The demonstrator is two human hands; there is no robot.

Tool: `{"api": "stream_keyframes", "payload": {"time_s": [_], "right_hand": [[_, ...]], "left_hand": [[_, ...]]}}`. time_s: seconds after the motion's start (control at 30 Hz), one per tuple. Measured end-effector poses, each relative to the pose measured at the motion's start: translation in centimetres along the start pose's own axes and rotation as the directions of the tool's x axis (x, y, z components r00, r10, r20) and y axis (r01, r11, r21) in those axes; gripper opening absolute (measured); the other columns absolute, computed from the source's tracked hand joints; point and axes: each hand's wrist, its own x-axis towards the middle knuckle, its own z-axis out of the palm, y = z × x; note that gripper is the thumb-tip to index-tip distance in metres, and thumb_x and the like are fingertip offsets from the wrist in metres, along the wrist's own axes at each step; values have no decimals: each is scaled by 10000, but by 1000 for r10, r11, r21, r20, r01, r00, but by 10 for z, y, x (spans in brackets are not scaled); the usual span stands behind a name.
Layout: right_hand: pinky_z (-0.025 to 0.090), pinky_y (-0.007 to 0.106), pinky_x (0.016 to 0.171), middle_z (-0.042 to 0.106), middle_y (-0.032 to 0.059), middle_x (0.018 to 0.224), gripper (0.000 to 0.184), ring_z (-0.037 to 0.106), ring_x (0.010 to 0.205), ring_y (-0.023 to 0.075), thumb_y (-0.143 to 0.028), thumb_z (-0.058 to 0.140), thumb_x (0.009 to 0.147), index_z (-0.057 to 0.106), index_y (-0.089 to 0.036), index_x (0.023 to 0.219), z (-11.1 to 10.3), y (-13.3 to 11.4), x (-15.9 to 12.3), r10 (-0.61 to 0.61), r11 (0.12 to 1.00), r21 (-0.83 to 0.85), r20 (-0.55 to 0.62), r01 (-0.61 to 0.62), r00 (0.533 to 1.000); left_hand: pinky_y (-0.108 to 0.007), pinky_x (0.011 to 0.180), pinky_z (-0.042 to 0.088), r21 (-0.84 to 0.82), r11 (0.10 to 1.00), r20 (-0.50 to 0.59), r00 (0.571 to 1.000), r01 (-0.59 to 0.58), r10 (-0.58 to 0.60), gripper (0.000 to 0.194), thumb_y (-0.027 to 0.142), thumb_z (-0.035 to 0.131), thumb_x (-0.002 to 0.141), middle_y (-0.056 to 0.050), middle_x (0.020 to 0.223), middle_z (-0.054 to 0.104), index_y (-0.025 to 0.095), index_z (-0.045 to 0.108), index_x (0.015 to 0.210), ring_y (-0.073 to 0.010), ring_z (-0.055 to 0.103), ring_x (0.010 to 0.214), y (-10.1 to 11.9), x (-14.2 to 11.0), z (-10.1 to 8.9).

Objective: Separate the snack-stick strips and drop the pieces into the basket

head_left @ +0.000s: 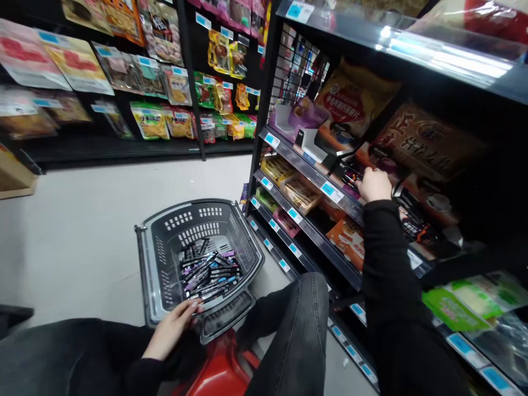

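A grey plastic shopping basket (206, 206) stands on the floor before my knees, its bottom covered with many slim black, purple and blue stick packets (210, 272). My left hand (175, 324) is closed at the near rim of the basket, thumb and fingers together on the edge. On the shelf to the right, my right hand (374, 184) reaches into an open display box with dark stick packets (350, 175). Its fingers curl down onto those packets, and the fingertips are partly hidden. More dark packets (412, 220) lie in the box just right of that hand.
Large snack bags (346, 99) stand behind the boxes. Lower shelves hold yellow packets (278, 168) and orange boxes (346, 239). A price-tagged shelf edge (305, 170) runs below my right arm. Something red (218, 368) is beneath me. Hanging snack bags (148, 118) line the far rack.
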Motion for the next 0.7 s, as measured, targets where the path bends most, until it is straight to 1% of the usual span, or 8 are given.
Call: {"api": "stream_keyframes", "payload": {"time_s": [0.1, 0.2, 0.3, 0.4, 0.5, 0.6, 0.63, 0.7], "right_hand": [[424, 364, 789, 582, 187, 969, 403, 551, 932, 277, -297, 678, 649, 576, -82, 975, 1, 17, 23, -93, 971, -186, 284, 150, 954], [429, 354, 793, 581, 181, 975, 319, 565, 918, 258, -272, 629, 695, 583, -89, 952, 6, 25, 30, -187, 943, -199, 345, 267, 920], [426, 394, 811, 563, 219, 981, 268, 557, 932, 273, -220, 540, 753, 560, -49, 959, 4, 34, 35, -101, 988, -103, 137, 116, 985], [454, 394, 780, 563, 186, 939, 269, 568, 894, 241, -262, 460, 811, 524, -64, 981, -7, 38, 36, 107, 945, 326, -197, -39, 975], [499, 306, 636, 563, 64, 790, 306, 592, 706, 153, -402, 382, 851, 498, -149, 978, -15, 19, 16, 147, 554, 826, -221, 105, 964], [476, 244, 498, 542, 6, 664, 357, 565, 558, 119, -513, 412, 816, 508, -191, 936, -4, -31, -39, -94, 140, 990, 28, -14, 995], [465, 238, 472, 543, 7, 638, 377, 560, 542, 122, -534, 420, 806, 519, -188, 920, 6, -52, -64, -216, 76, 987, 152, -138, 964], [443, 234, 431, 550, 17, 612, 432, 552, 522, 130, -577, 419, 786, 531, -175, 897, 30, -97, -121, -478, 6, 916, 356, -402, 803]], "left_hand": [[-232, 531, 450, 24, 1000, 11, 1000, -18, 18, 448, 478, 652, 517, -24, 709, 667, 164, 600, 833, -143, 556, 564, -2, 0, 0], [-228, 505, 433, 29, 999, 9, 999, -31, 31, 473, 488, 659, 498, -19, 694, 663, 162, 599, 835, -136, 543, 541, -3, -1, 0], [-235, 504, 428, 26, 999, 9, 999, -40, 40, 477, 492, 661, 492, -18, 691, 659, 161, 595, 829, -137, 542, 530, -3, -2, -1], [-240, 502, 422, 9, 999, 17, 998, -52, 52, 504, 506, 669, 483, -19, 695, 658, 158, 587, 838, -130, 531, 508, -7, 1, -2], [-225, 467, 392, -6, 998, 30, 997, -68, 68, 530, 525, 676, 492, -9, 678, 648, 148, 585, 853, -107, 496, 470, -12, 6, -1], [-212, 456, 384, -45, 995, 53, 995, -87, 89, 527, 532, 671, 529, -6, 674, 641, 137, 591, 868, -89, 481, 455, -12, 3, 3], [-214, 473, 401, -69, 994, 64, 994, -79, 84, 519, 529, 670, 543, -12, 684, 643, 134, 593, 872, -91, 495, 466, -11, 0, 5], [-227, 535, 446, -170, 984, 91, 993, -57, 73, 504, 516, 664, 579, -31, 729, 647, 130, 595, 896, -99, 541, 516, -7, -11, 8]]}}
